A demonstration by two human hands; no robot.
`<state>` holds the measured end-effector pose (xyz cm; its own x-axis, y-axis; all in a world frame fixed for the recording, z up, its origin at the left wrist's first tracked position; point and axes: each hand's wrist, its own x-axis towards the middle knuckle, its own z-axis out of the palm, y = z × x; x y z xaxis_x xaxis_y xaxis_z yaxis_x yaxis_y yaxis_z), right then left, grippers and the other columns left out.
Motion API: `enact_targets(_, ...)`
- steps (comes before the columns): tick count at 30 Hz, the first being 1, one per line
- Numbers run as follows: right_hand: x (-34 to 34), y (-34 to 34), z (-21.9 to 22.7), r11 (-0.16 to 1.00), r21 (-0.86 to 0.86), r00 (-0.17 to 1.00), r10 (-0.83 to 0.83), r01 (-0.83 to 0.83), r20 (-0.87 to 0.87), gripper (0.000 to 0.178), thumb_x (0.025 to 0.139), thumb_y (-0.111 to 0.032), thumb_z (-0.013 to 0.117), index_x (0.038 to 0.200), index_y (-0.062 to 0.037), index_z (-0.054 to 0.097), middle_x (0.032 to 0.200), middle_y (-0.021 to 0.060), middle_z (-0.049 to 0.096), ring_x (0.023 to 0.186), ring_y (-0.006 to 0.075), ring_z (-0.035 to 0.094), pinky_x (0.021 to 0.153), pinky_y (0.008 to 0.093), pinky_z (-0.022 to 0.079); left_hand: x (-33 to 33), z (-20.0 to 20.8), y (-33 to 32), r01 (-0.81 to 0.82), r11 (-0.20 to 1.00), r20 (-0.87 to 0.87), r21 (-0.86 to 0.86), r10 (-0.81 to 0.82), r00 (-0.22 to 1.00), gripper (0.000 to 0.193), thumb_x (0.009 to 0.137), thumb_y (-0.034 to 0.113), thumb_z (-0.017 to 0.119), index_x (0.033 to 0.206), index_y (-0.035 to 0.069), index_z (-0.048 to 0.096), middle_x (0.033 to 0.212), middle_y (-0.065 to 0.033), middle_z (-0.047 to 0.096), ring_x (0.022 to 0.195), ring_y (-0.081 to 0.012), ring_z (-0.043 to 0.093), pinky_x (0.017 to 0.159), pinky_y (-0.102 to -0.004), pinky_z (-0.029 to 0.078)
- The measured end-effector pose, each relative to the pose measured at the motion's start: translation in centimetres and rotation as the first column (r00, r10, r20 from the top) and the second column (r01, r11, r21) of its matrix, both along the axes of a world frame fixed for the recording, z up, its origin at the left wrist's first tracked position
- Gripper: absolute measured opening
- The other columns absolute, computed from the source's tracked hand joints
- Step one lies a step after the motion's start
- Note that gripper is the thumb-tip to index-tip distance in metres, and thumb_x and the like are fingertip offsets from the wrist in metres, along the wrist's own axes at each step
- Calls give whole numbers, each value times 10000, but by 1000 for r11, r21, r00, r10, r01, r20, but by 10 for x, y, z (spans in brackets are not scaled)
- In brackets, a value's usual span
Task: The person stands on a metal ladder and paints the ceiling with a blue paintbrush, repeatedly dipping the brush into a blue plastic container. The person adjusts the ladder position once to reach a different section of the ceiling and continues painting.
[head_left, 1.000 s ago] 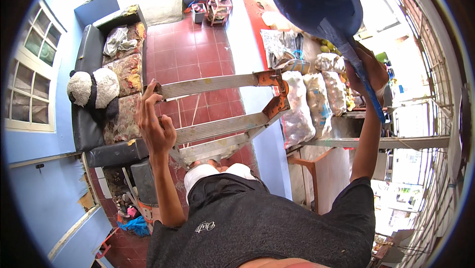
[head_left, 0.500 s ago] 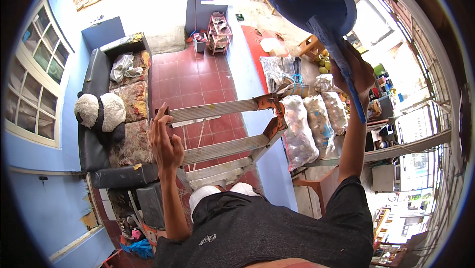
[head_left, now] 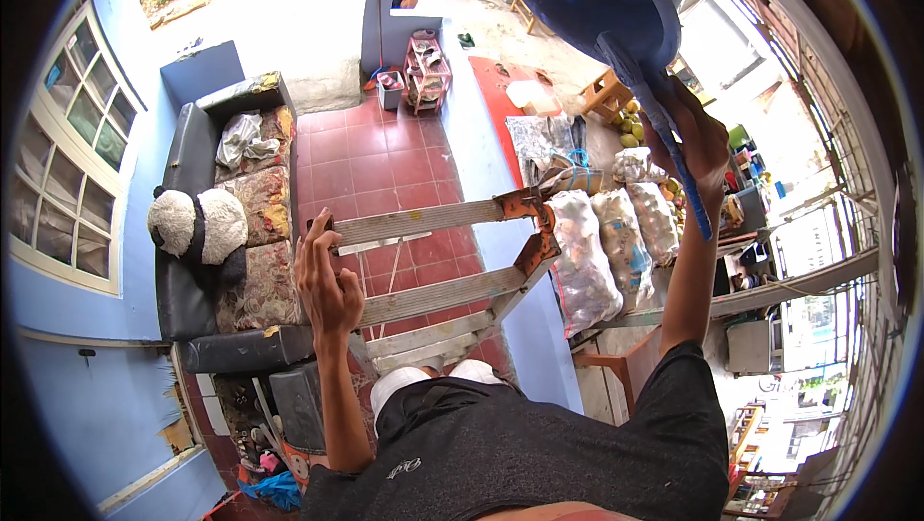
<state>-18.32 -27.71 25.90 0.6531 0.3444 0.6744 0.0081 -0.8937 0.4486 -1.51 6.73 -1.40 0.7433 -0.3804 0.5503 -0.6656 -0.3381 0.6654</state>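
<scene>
Left forearm: I see it (head_left: 344, 396) rise from the lower edge, nearly upright in the head view.
Left hand: mine (head_left: 329, 288) shows its back, fingers bent and spread apart, thumb on the inner side.
Right forearm: I have it (head_left: 695, 271) reaching out, well apart from the left one.
Right hand: I hold it (head_left: 697, 141) farther up the view than the left, fingers wrapped in a grip, partly hidden.
</scene>
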Motion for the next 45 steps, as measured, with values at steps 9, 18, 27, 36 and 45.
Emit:
enact_targets(9,8,-8,-77,810,562,986,148,-168,81,133,902,-121,645,942,5,643,660,64,638,556,147,625,497,271,463,3,-4,-1,27,999,7,-31,-27,1000,357,759,132,423,1083,38,538,1390,-160,542,1264,-374,515,1077,-526,369)
enact_targets(18,-21,154,-197,-400,884,969,148,241,-197,239,968,-200,571,948,32,624,673,64,616,466,101,556,412,243,439,-1,-3,10,27,1000,-31,-9,-27,999,345,826,155,449,1137,16,508,1382,-181,544,1202,-402,536,1061,-503,368)
enact_targets(27,-7,207,-223,-631,717,949,275,297,-151,261,986,-214,529,1007,33,612,706,95,624,501,123,587,444,256,464,4,-4,10,99,993,-9,-69,-100,995,349,950,275,403,1166,25,515,1399,-194,533,1201,-407,548,1027,-504,381)
enact_targets(36,15,182,-249,-799,411,897,418,439,-145,355,1011,-346,497,1115,-16,576,842,97,655,554,108,568,470,246,457,-2,-13,20,136,970,-85,-202,-156,984,596,996,538,365,1320,53,484,1501,-208,387,1392,-383,377,1139,-498,296)
enact_targets(45,1,76,-205,-652,710,929,371,266,-8,422,1040,-379,422,1232,-18,526,939,131,643,537,68,462,417,197,360,-37,-158,52,-183,960,-305,-211,114,946,932,877,690,546,1434,-37,373,1255,-198,594,1149,-291,581,995,-425,438)
